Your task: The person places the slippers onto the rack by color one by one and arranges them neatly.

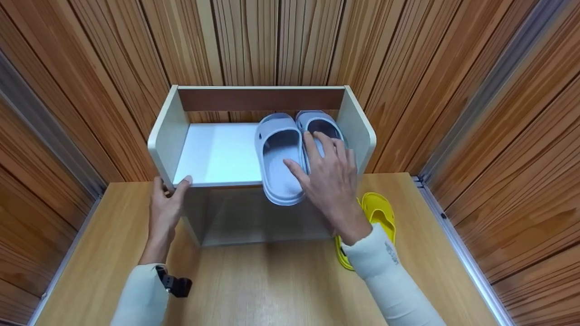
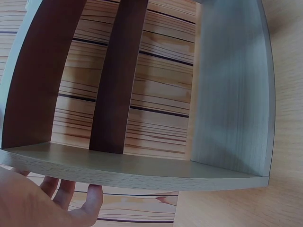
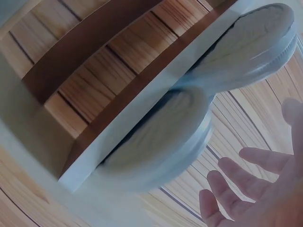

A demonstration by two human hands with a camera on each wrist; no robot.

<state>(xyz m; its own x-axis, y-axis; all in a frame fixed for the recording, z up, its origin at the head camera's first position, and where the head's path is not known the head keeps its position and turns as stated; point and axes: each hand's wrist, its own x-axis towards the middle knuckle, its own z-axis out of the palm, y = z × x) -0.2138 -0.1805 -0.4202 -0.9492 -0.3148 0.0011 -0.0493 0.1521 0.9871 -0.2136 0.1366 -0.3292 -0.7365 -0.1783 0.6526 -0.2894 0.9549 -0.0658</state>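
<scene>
A small two-tier shoe rack with pale side panels stands against the wall. On the right half of its upper board sits a pair of light blue-grey clogs: the left clog juts past the front edge, and the right clog is partly hidden by my right hand. That hand hovers over the pair with fingers spread; in the right wrist view its loose fingers appear apart from the clogs. My left hand grips the rack's left front corner, thumb on the board, fingers outside the side panel.
Yellow clogs lie on the wooden floor at the rack's right, partly covered by my right sleeve. Wood-panelled walls enclose the back and both sides. A metal rail runs along the right floor edge.
</scene>
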